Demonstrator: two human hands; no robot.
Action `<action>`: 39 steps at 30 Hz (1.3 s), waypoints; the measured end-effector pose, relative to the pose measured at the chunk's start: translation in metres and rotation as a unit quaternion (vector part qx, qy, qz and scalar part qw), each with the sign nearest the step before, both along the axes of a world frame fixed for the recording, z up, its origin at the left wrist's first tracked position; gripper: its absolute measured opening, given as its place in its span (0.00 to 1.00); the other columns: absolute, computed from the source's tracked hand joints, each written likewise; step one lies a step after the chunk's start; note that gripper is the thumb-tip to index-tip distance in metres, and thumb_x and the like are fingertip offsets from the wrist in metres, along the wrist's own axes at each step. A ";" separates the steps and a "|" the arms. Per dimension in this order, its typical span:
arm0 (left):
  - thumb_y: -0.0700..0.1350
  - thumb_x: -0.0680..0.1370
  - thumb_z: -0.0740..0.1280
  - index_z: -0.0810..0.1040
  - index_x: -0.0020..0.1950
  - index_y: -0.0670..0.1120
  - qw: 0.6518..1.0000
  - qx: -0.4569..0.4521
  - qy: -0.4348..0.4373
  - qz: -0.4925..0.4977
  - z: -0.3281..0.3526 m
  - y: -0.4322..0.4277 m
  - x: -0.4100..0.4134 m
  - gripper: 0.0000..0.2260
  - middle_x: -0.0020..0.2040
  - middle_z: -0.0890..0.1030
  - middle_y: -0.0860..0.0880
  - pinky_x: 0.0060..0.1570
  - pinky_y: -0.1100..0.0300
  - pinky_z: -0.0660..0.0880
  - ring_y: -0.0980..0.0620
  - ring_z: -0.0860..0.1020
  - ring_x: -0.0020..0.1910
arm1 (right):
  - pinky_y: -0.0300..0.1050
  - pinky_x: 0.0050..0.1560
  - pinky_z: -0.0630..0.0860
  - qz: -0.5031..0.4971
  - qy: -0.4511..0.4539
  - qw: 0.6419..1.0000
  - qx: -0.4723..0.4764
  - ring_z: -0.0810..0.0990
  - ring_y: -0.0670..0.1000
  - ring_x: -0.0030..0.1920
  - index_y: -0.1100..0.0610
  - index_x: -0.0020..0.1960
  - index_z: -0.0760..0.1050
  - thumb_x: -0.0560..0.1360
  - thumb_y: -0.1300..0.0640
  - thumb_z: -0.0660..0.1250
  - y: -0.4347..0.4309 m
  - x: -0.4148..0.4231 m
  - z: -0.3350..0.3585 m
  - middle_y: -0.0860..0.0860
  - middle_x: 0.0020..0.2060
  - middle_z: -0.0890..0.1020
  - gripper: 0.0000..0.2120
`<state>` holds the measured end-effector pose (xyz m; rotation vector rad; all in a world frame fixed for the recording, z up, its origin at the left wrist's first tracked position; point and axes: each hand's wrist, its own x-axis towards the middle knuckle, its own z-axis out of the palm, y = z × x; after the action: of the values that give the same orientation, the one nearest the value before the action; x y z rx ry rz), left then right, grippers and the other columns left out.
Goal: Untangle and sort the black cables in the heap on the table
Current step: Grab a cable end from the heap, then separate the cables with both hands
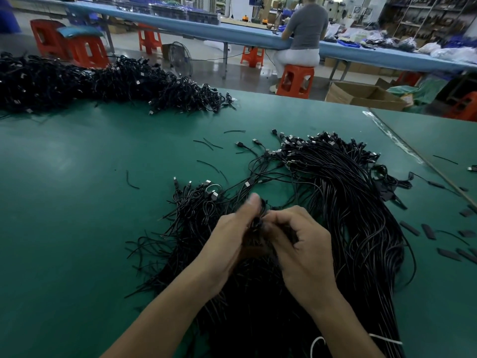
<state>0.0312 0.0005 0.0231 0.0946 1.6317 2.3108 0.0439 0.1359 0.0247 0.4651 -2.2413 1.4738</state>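
Head view. Two hands close together, just below the middle. On the 9 o'clock side, the left hand, fingers curled and thumb up, pinching a small knot of black cable. On the 3 o'clock side, the right hand, fingers curled too, pinching the same knot. A bit blurry there, so hard to tell just how the knot sits between the fingertips.

Right under both hands and arms, a big heap of black cables on the green table. From the hands toward 9 o'clock, a messy clump. Toward 1 o'clock, a long smooth bunch with plug ends at its far tip. Toward 6 o'clock, more of the same. Far too many cables to count.

Two heaps in all, with the second heap well apart at 10 o'clock, near the far table edge.

Near the hands at 11 o'clock, a few short wire bits. At 3 o'clock, at least five small flat black strips. At 5 o'clock, one white tie lying on the cables.

Past the table at 12 o'clock, one person sitting on an orange stool. At least five such stools. At 2 o'clock, one cardboard box.
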 end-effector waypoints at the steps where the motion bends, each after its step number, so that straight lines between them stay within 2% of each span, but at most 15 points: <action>1: 0.64 0.77 0.63 0.86 0.50 0.47 1.000 -0.021 0.015 -0.002 -0.001 -0.002 0.000 0.22 0.50 0.86 0.45 0.60 0.43 0.78 0.46 0.83 0.52 | 0.41 0.49 0.77 0.001 0.003 1.000 0.027 0.81 0.47 0.49 0.44 0.47 0.79 0.75 0.54 0.68 0.001 0.000 0.000 0.40 0.44 0.81 0.04; 3: 0.57 0.76 0.65 0.86 0.55 0.48 0.999 -0.037 0.032 -0.007 -0.003 -0.008 -0.002 0.17 0.54 0.85 0.45 0.62 0.46 0.77 0.48 0.83 0.57 | 0.36 0.50 0.76 0.011 -0.011 0.998 0.053 0.81 0.45 0.50 0.45 0.48 0.80 0.77 0.54 0.69 0.001 -0.001 -0.001 0.39 0.46 0.81 0.04; 5: 0.54 0.76 0.66 0.85 0.57 0.48 0.996 -0.055 0.065 -0.025 -0.004 -0.017 -0.004 0.16 0.54 0.86 0.47 0.57 0.56 0.78 0.51 0.83 0.56 | 0.31 0.50 0.76 0.031 -0.058 0.997 0.035 0.81 0.42 0.52 0.46 0.48 0.81 0.77 0.56 0.70 0.004 -0.002 -0.003 0.38 0.46 0.83 0.06; 8: 0.52 0.76 0.67 0.85 0.54 0.50 0.982 -0.147 0.110 -0.044 -0.006 -0.025 -0.008 0.12 0.43 0.85 0.47 0.41 0.62 0.80 0.52 0.83 0.40 | 0.28 0.51 0.75 0.059 -0.159 0.985 -0.018 0.81 0.36 0.54 0.47 0.46 0.82 0.77 0.58 0.69 0.010 -0.003 -0.008 0.36 0.49 0.84 0.06; 10: 0.49 0.78 0.68 0.85 0.53 0.48 0.973 -0.191 0.120 -0.048 -0.010 -0.026 -0.011 0.08 0.38 0.83 0.44 0.37 0.60 0.79 0.52 0.80 0.35 | 0.29 0.51 0.76 0.068 -0.200 0.977 -0.030 0.81 0.36 0.55 0.51 0.45 0.83 0.77 0.55 0.70 0.011 -0.005 -0.011 0.37 0.49 0.85 0.04; 12: 0.48 0.80 0.68 0.84 0.49 0.48 0.960 -0.235 0.143 -0.044 -0.013 -0.028 -0.016 0.06 0.34 0.80 0.51 0.35 0.60 0.77 0.55 0.78 0.33 | 0.30 0.47 0.77 0.054 -0.218 0.974 -0.029 0.83 0.37 0.49 0.51 0.45 0.83 0.76 0.50 0.71 0.011 -0.009 -0.012 0.39 0.44 0.86 0.05; 15: 0.52 0.79 0.67 0.81 0.48 0.53 0.938 -0.310 0.153 0.018 -0.013 -0.038 -0.032 0.06 0.30 0.77 0.57 0.31 0.62 0.73 0.58 0.72 0.29 | 0.30 0.38 0.73 -0.048 -0.223 0.972 0.050 0.81 0.39 0.38 0.47 0.42 0.82 0.77 0.46 0.67 0.025 -0.020 -0.014 0.41 0.36 0.84 0.08; 18: 0.54 0.79 0.67 0.80 0.45 0.52 0.900 -0.391 0.139 0.137 -0.012 -0.059 -0.057 0.08 0.26 0.76 0.56 0.25 0.69 0.67 0.61 0.69 0.23 | 0.31 0.42 0.72 -0.130 -0.251 0.940 0.192 0.79 0.42 0.44 0.48 0.49 0.78 0.81 0.51 0.63 0.053 -0.031 -0.022 0.42 0.44 0.82 0.06; 21: 0.57 0.78 0.69 0.82 0.49 0.48 0.821 -0.526 0.120 0.187 -0.016 -0.078 -0.077 0.12 0.38 0.82 0.50 0.37 0.59 0.76 0.52 0.80 0.37 | 0.44 0.46 0.76 -0.167 -0.305 0.878 0.328 0.77 0.49 0.44 0.54 0.61 0.77 0.83 0.55 0.58 0.067 -0.041 -0.036 0.49 0.51 0.80 0.11; 23: 0.58 0.78 0.68 0.80 0.60 0.48 0.765 -0.611 0.092 0.184 -0.024 -0.081 -0.084 0.17 0.47 0.82 0.45 0.46 0.53 0.76 0.43 0.80 0.46 | 0.45 0.39 0.74 -0.190 -0.326 0.850 0.368 0.75 0.49 0.39 0.55 0.60 0.77 0.83 0.57 0.58 0.065 -0.045 -0.041 0.49 0.45 0.77 0.11; 25: 0.58 0.79 0.67 0.74 0.67 0.48 0.722 -0.661 0.079 0.188 -0.033 -0.080 -0.085 0.21 0.55 0.81 0.44 0.45 0.52 0.71 0.40 0.80 0.52 | 0.46 0.35 0.73 -0.210 -0.332 0.839 0.377 0.73 0.48 0.35 0.56 0.56 0.77 0.82 0.56 0.59 0.062 -0.048 -0.044 0.49 0.39 0.74 0.09; 29: 0.58 0.79 0.66 0.72 0.68 0.53 0.706 -0.663 0.127 0.212 -0.040 -0.072 -0.079 0.20 0.55 0.81 0.48 0.41 0.54 0.68 0.44 0.80 0.50 | 0.42 0.27 0.68 -0.226 -0.344 0.824 0.390 0.71 0.49 0.29 0.59 0.43 0.73 0.81 0.54 0.63 0.058 -0.052 -0.044 0.51 0.35 0.74 0.11; 33: 0.61 0.80 0.62 0.83 0.54 0.53 0.685 -0.684 0.161 0.192 -0.040 -0.061 -0.073 0.15 0.45 0.75 0.52 0.38 0.57 0.67 0.50 0.74 0.41 | 0.41 0.28 0.63 -0.199 -0.384 0.829 0.353 0.67 0.53 0.28 0.58 0.38 0.66 0.80 0.60 0.64 0.061 -0.060 -0.044 0.54 0.33 0.70 0.13; 36: 0.54 0.82 0.62 0.84 0.54 0.52 0.668 -0.703 0.167 0.174 -0.041 -0.060 -0.073 0.12 0.47 0.76 0.52 0.41 0.55 0.73 0.49 0.78 0.44 | 0.44 0.33 0.62 -0.178 -0.407 0.840 0.313 0.63 0.54 0.31 0.59 0.38 0.65 0.79 0.64 0.61 0.064 -0.062 -0.040 0.54 0.32 0.68 0.12; 39: 0.48 0.81 0.63 0.83 0.56 0.52 0.664 -0.705 0.177 0.172 -0.040 -0.063 -0.072 0.10 0.51 0.78 0.50 0.47 0.53 0.76 0.48 0.79 0.47 | 0.44 0.33 0.61 -0.169 -0.402 0.858 0.271 0.61 0.53 0.29 0.59 0.35 0.64 0.80 0.61 0.61 0.065 -0.059 -0.035 0.53 0.28 0.66 0.15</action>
<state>-0.0404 -0.0629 -0.0170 -0.1446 3.3241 0.5255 -0.0155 0.2013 -0.0101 -0.5034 -3.1817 0.8994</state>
